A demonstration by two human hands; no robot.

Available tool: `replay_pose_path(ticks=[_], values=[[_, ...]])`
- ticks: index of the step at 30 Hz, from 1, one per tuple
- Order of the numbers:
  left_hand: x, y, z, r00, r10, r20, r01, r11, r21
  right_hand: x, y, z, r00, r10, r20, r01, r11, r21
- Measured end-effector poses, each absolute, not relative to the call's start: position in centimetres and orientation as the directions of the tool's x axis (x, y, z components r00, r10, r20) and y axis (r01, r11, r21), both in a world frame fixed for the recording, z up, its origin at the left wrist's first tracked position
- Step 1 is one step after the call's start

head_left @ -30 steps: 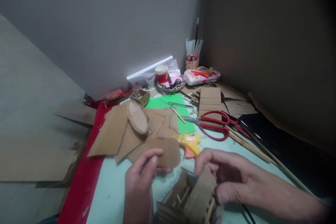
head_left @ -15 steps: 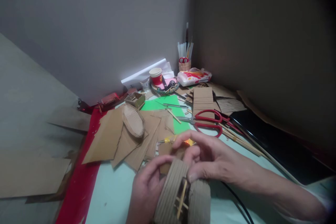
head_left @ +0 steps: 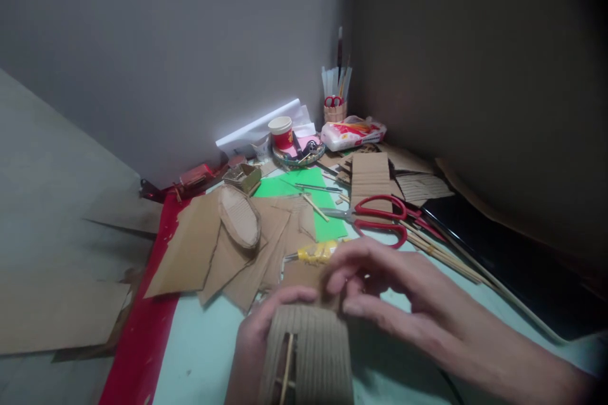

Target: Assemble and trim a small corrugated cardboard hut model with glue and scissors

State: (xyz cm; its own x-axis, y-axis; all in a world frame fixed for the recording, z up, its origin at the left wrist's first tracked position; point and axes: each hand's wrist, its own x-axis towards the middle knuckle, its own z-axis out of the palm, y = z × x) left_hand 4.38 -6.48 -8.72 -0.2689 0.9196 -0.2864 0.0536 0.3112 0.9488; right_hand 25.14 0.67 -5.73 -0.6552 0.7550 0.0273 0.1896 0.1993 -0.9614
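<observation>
My left hand [head_left: 254, 342] is wrapped round the left side of a corrugated cardboard piece [head_left: 323, 354] at the bottom of the view. A long slot in that piece shows thin wooden sticks [head_left: 286, 367] crossing inside it; its lower end is cut off by the frame. Just beyond its upper right corner hovers my right hand [head_left: 403, 294], fingers loosely bent and thumb apart from them, with nothing visible held. Behind my hands lies a yellow glue gun [head_left: 316, 253], partly hidden by my right fingers.
Red-handled scissors [head_left: 380, 212] lie on the right, beside wooden sticks [head_left: 444, 256] and a black flat panel [head_left: 498, 266]. Cardboard sheets [head_left: 185, 247] and an oval cardboard tray [head_left: 240, 215] are on the left. Farther back stand a paper cup [head_left: 281, 134] and a pen holder [head_left: 335, 112].
The cardboard piece has shifted left and its slot now looks narrower, its right part closer to the left one. My right hand has come away from it to the right, fingers loosened.
</observation>
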Motion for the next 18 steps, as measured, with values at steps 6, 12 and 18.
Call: replay_pose_path(ticks=[6,12,18], values=[[3.6,-6.6,-8.2,-0.299,0.942,-0.154,0.266,0.237,0.934,26.8,1.1,-10.1,-0.536,0.844,0.009,0.649,0.418,-0.636],[4.1,-7.5,-8.4,-0.395,0.915,-0.077,0.350,0.228,0.908,25.1,0.8,-13.8,-0.490,0.868,-0.079,0.767,0.387,-0.511],[4.6,-7.5,-8.0,-0.468,0.871,-0.147,0.219,0.275,0.936,24.4,0.9,-13.3,-0.463,0.884,-0.064,0.775,0.368,-0.514]])
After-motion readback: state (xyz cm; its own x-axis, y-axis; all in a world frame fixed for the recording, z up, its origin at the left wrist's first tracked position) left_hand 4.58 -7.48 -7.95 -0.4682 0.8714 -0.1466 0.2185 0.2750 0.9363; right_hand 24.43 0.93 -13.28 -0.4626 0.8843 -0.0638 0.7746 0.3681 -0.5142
